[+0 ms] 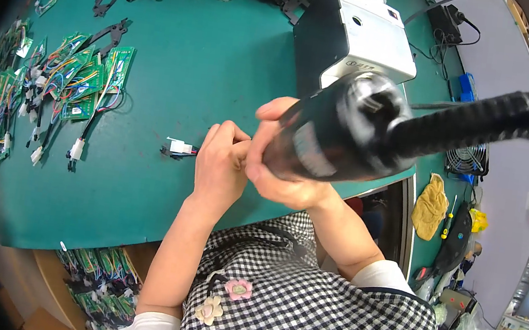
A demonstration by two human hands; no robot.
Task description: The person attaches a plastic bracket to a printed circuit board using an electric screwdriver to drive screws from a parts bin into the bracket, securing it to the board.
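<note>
- Black driver (348, 136) up close to the camera, over the table's (190, 68) near edge, coiled cord (477, 123) running off right.
- Right hand (284, 167) wrapped tight round its lower end, grip closed on it.
- Left hand (221, 166) curled right against the right one, fingertips pinched; can't tell on what.
- White plug (178, 147) with wires just left of the hands.
- Green boards (84, 84) piled further left, white box (361, 37) behind.
</note>
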